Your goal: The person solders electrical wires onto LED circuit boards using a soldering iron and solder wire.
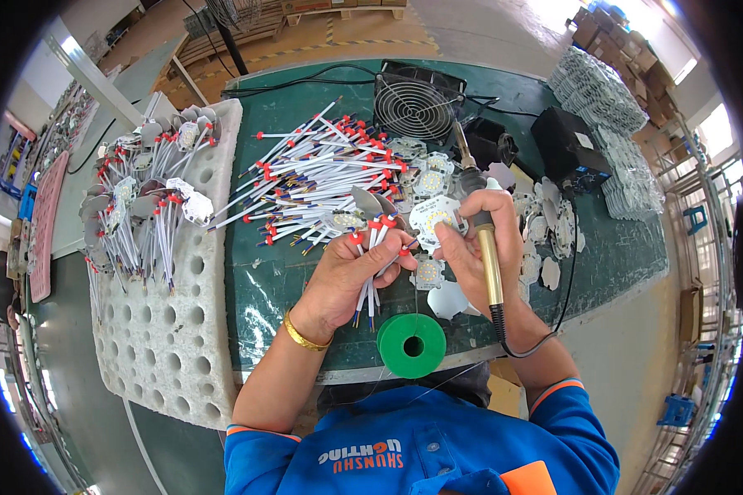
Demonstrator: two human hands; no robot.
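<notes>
My left hand [338,276] is closed round several short white cables [367,301] with red ties, and grey round discs stand at their upper ends. Just to its right, my right hand [504,239] grips a soldering iron [489,262], whose tip points up and away. The same hand pinches a white LED board [432,216] between thumb and finger, close to the cable ends. A green spool [390,345] of thin wire lies below my hands. Beyond my left hand spreads a heap of white cables [322,186] with red ties.
On the left, a white foam block [186,330] with holes carries bundles of cables with boards. A black fan [413,103] stands at the back of the green table [264,346]. Loose boards [553,219], a black box [570,148] and stacked silvery packs [598,91] lie to the right.
</notes>
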